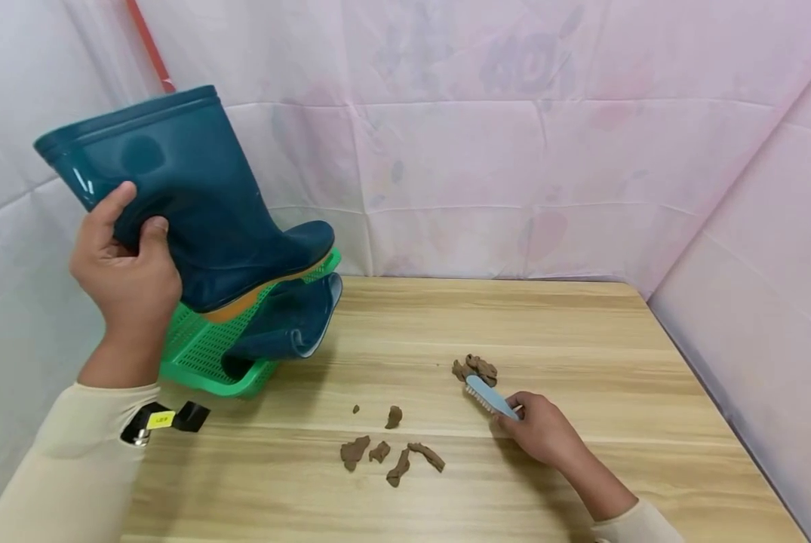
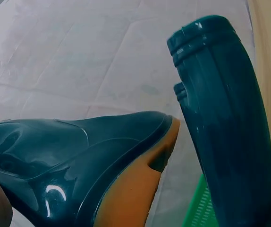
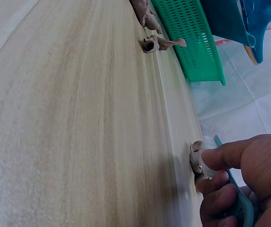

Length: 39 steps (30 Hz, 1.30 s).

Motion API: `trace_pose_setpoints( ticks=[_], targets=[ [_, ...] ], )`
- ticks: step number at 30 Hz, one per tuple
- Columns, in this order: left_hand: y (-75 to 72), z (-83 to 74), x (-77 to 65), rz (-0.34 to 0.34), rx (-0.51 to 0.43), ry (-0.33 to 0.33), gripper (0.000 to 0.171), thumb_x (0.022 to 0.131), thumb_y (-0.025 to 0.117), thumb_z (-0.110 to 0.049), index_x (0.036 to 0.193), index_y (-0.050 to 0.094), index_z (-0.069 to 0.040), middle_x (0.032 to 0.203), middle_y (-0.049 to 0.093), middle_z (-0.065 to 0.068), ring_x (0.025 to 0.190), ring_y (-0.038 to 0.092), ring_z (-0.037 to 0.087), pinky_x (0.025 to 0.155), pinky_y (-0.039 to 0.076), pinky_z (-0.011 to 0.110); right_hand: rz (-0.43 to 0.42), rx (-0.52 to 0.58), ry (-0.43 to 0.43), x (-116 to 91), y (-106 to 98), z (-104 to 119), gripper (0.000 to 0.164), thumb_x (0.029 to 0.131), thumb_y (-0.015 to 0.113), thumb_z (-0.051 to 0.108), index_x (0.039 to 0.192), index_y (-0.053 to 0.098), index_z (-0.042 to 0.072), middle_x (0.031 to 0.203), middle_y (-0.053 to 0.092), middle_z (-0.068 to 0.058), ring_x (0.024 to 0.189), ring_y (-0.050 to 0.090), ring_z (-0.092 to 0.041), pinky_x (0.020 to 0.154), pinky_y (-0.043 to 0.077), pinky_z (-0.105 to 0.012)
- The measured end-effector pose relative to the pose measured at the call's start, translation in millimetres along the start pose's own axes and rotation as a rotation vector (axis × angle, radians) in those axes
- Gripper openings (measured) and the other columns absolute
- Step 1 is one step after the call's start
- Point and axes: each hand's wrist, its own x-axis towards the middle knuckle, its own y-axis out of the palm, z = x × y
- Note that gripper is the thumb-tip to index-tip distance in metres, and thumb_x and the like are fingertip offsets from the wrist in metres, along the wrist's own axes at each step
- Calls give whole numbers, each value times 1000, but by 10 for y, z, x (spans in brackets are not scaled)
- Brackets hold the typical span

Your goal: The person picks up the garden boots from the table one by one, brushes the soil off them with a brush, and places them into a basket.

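A dark teal rubber boot [image 1: 195, 188] with an orange sole is up in the air over the green basket. My left hand [image 1: 130, 264] grips its shaft, thumb and forefinger on the near side; the remaining fingers are hidden. In the left wrist view the boot's foot [image 2: 79, 165] points right. My right hand [image 1: 541, 426] pinches a light blue brush [image 1: 489, 394] with pale bristles facing down-left. The brush head is at a small heap of brown clay-like pieces [image 1: 480, 368]; whether the bristles touch them I cannot tell.
A green perforated basket [image 1: 235, 388] stands at the left of the wooden table [image 1: 548, 324], with a second teal boot [image 1: 276, 339] lying in it, its shaft over the rim. Several brown pieces [image 1: 355, 451] are scattered near the front. White sheets [image 1: 446, 151] hang behind and at the sides.
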Motion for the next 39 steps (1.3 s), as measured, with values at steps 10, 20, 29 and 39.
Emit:
trace_pose_setpoints(
  ticks=[10, 20, 29, 39],
  targets=[
    [-104, 77, -44, -1, 60, -20, 30, 93, 64, 7, 121, 74, 1, 116, 71, -2, 54, 24, -1, 63, 26, 16, 2, 9, 8, -31, -5, 11, 30, 93, 74, 23, 109, 69, -1, 74, 61, -1, 59, 51, -17, 52, 41, -31],
    [-268, 275, -95, 2, 90, -20, 30, 94, 64, 7, 121, 74, -1, 117, 72, 9, 56, 27, -2, 64, 27, 17, -1, 9, 5, -33, 17, 18, 29, 93, 75, 23, 108, 70, -1, 73, 61, -1, 58, 51, -16, 51, 41, -31],
    [-374, 485, -168, 12, 190, -14, 30, 97, 64, 3, 124, 74, -5, 114, 71, 5, 58, 33, -4, 65, 29, 17, 3, 3, 1, -15, 15, 26, 28, 92, 74, 21, 108, 70, -2, 75, 63, -1, 60, 52, -17, 52, 42, -32],
    [-398, 541, -254, 15, 222, -87, 33, 98, 63, 3, 126, 74, -8, 126, 70, 5, 80, 52, -4, 72, 35, 19, -4, -2, 1, -16, 28, -1, 29, 93, 74, 22, 108, 70, -1, 75, 63, 0, 60, 52, -17, 52, 42, -32]
  ],
)
